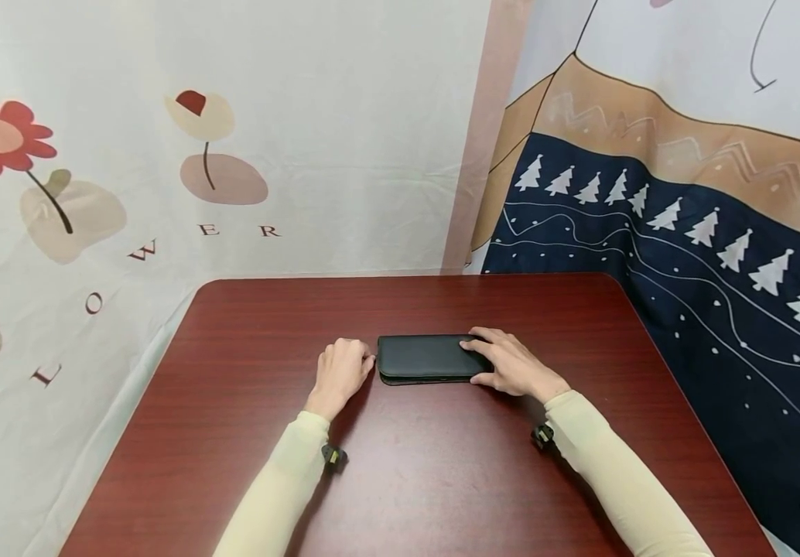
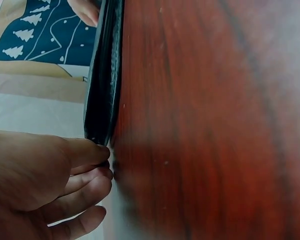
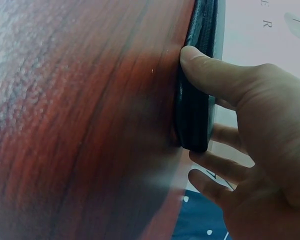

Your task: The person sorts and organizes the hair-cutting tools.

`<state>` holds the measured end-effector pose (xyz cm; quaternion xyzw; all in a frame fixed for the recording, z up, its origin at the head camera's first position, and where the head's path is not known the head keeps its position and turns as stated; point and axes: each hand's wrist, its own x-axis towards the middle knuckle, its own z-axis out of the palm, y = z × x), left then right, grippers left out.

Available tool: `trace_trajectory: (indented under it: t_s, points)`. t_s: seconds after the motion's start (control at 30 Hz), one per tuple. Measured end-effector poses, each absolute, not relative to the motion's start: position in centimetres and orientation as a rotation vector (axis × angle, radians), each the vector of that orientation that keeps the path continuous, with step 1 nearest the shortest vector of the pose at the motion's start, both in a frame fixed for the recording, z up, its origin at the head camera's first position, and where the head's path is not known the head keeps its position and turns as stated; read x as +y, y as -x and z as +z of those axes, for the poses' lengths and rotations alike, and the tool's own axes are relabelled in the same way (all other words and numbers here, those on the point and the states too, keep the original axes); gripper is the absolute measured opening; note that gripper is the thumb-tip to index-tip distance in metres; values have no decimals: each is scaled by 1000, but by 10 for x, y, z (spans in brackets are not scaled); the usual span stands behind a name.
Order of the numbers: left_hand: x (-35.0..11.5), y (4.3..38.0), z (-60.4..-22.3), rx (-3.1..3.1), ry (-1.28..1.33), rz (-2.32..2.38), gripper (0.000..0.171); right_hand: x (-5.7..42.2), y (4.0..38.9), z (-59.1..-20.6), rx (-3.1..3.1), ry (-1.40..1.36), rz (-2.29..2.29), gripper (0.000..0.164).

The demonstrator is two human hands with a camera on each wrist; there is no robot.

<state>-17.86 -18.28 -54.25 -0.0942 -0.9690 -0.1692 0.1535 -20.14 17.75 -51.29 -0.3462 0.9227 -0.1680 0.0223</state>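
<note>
A black zip wallet lies flat on the reddish-brown table, its long side toward me. At its left end is my left hand, fingers curled. In the left wrist view the thumb and fingertips of that hand pinch at the wallet's corner; a small dark bit between them is mostly hidden. My right hand grips the right end. Seen from the right wrist, its thumb presses the wallet's zipped edge, while the other fingers reach over the top and around the end.
The wooden table has rounded far corners. Behind it hangs a pale cloth with flowers and letters. A navy cloth with white trees hangs along the right side. Dark wrist devices sit below both hands.
</note>
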Motion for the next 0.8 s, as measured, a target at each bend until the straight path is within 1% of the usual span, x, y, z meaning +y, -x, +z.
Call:
trace_trajectory:
  t_s: [0.1,0.17,0.33,0.4,0.53,0.63,0.8]
  points:
    - [-179,176,-529,-2797,261,-505,25,179,201,-514,2850,1061,-520,66]
    - [-182,183,-537,-2782,257,-470,23,179,201,-514,2845,1056,-519,66]
    - [-183,192,-538,-2763,222,-467,23,179,201,-513,2849,1069,-529,65]
    - [-180,190,-528,-2793,193,-487,22,179,201,-512,2851,1072,-531,65]
    - [-179,192,-528,-2836,158,-480,17,178,201,-513,2857,1074,-520,66]
    - [-179,193,-528,-2843,157,-489,17,179,201,-513,2860,1066,-519,66]
    - [-182,190,-526,-2884,158,-516,23,179,200,-512,2863,1050,-508,66]
